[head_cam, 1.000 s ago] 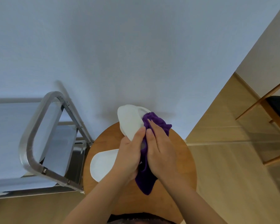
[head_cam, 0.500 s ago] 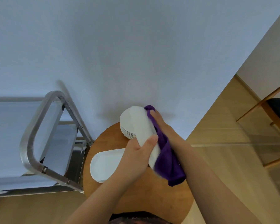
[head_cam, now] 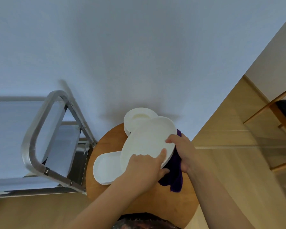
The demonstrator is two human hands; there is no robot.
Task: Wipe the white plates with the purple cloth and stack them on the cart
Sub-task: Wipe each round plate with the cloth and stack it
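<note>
I hold a large white oval plate (head_cam: 147, 141) tilted over the round wooden table (head_cam: 106, 142). My left hand (head_cam: 145, 167) grips its near edge, thumb on top. My right hand (head_cam: 182, 149) holds the plate's right rim with the purple cloth (head_cam: 173, 176) bunched under it; the cloth hangs below the plate. Behind the held plate a stack of round white plates (head_cam: 139, 115) stands at the table's far edge. A white rectangular dish (head_cam: 106, 167) lies on the table's left side. The metal cart (head_cam: 40, 129) stands left of the table.
A pale wall runs close behind the table and cart. A wooden chair (head_cam: 282, 111) with a dark seat stands at the right on the wood floor. The cart's handle frame (head_cam: 31, 142) rises beside the table's left edge.
The plate has turned from edge-on to nearly face-up. The cloth has gone from the plate's side to underneath it, and my right hand now grips the right rim.
</note>
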